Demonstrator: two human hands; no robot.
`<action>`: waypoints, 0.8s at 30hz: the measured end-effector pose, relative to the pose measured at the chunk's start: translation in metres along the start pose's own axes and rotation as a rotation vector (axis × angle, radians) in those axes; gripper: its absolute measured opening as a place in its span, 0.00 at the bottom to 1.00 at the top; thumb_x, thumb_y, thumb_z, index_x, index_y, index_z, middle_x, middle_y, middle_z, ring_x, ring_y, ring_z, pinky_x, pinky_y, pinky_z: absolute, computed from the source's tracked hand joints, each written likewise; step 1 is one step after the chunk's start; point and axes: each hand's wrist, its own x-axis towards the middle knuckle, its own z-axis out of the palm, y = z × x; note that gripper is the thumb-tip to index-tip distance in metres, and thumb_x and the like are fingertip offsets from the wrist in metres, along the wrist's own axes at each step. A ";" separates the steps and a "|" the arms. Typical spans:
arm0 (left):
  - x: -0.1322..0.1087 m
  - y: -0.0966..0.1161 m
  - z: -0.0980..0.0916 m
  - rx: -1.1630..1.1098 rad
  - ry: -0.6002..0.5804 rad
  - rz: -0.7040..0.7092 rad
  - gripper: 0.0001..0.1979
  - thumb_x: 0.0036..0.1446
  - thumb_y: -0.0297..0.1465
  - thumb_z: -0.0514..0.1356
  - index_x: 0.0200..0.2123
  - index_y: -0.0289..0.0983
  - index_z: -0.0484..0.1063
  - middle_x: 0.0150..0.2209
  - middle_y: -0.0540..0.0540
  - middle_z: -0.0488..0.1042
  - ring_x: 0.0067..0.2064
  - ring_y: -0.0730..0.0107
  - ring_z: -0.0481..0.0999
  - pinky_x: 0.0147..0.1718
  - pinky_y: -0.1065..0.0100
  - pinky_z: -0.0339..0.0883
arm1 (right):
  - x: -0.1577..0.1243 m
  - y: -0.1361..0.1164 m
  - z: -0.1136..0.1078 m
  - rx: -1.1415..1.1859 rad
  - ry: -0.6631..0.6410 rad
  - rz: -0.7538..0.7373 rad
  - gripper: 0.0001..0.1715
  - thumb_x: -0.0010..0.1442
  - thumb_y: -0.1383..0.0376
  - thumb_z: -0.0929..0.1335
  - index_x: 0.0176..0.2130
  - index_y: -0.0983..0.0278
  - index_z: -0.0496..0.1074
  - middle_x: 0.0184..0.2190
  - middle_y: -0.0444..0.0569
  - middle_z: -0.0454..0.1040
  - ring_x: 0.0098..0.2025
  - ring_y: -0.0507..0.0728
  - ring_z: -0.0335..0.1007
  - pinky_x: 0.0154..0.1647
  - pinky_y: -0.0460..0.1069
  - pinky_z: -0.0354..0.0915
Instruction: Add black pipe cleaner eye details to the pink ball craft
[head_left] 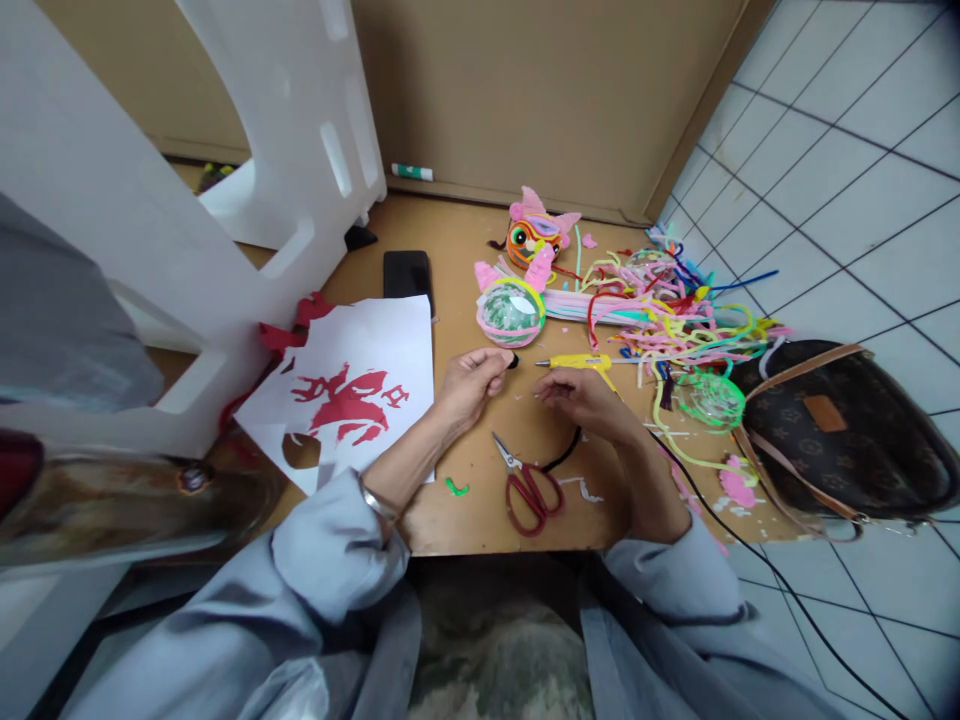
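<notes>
While my left hand [469, 385] rests on the wooden table [465, 520], its thumb and fingertips are pinched narrow on a small black bit [514, 360]. The bit is dark, rounded and too tiny for me to make out further. It sits just in front of the ball wrapped in pink and green pipe cleaners [510, 312]. Near it but apart, my right hand [581, 400] lies palm down with its fingers curled close together, and I cannot tell whether they grip anything. A black strand [564, 455] curves out from under that hand toward the red-handled scissors [529, 490] lying near the table's front edge.

Across the tabletop, a white plastic frame [150, 250] stands at the far left. Beside it lies a white sheet with a red cutout [352, 395], and a black phone [407, 272] rests just beyond the sheet. A yellow glue gun [581, 362] lies just past my right hand, and a pink-eared orange figure [534, 235] sits further back. A tangle of coloured pipe cleaners [660, 300] spreads to the right, next to a brown patterned bag [832, 430] at the table's right edge. A tan wall [525, 90] backs the table, and a pale tiled floor [862, 150] runs along the right
</notes>
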 end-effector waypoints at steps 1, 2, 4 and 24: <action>0.000 0.000 0.000 -0.003 -0.003 0.006 0.17 0.33 0.36 0.72 0.21 0.33 0.70 0.15 0.57 0.59 0.18 0.85 0.53 0.17 0.76 0.42 | 0.000 0.001 0.001 -0.031 -0.023 0.005 0.11 0.50 0.71 0.65 0.33 0.65 0.76 0.31 0.48 0.77 0.32 0.54 0.71 0.35 0.48 0.65; -0.001 0.000 0.000 -0.005 -0.008 0.011 0.17 0.34 0.36 0.72 0.21 0.32 0.70 0.16 0.57 0.59 0.18 0.86 0.53 0.17 0.76 0.42 | 0.000 0.002 0.001 -0.068 -0.023 0.011 0.12 0.50 0.72 0.65 0.33 0.65 0.76 0.32 0.49 0.78 0.33 0.54 0.72 0.36 0.48 0.65; -0.001 0.001 0.000 -0.007 -0.015 0.019 0.16 0.36 0.35 0.71 0.22 0.32 0.70 0.16 0.56 0.60 0.18 0.85 0.54 0.18 0.76 0.43 | 0.001 0.001 0.000 -0.131 0.010 0.027 0.12 0.52 0.72 0.65 0.33 0.65 0.77 0.32 0.49 0.78 0.33 0.54 0.72 0.36 0.48 0.64; -0.002 0.002 0.000 -0.005 -0.018 0.026 0.15 0.36 0.34 0.71 0.20 0.32 0.69 0.16 0.56 0.60 0.18 0.86 0.54 0.17 0.76 0.42 | 0.005 -0.013 0.013 -0.699 -0.106 0.043 0.11 0.59 0.72 0.64 0.31 0.65 0.76 0.33 0.52 0.76 0.38 0.56 0.69 0.38 0.48 0.60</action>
